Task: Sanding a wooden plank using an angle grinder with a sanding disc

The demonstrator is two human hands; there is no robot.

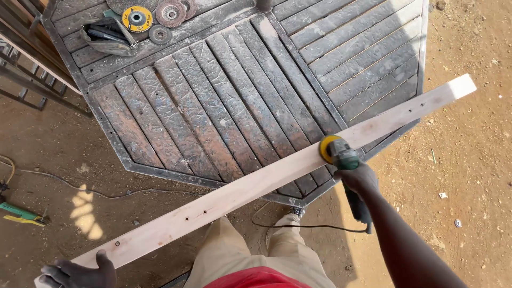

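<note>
Sanding a long pale plank laid across the slatted table.

Nearest you, your left hand (80, 273) clamps the near end of the wooden plank (266, 178), fingers curled over its edge in a closed grip. The plank is long, pale and freshly cut, with a few small drilled holes near your end and more toward the far end; it runs diagonally from lower left to upper right, resting on the corner of the table (213, 106). Your right hand (360, 178) is wrapped tight around the green angle grinder (346, 165), whose yellow disc sits against the plank's edge at mid-length, its black cord (309, 226) trailing by your legs. Farther off, spare grinding discs (154, 16) lie on the scratched, dusty table.
</note>
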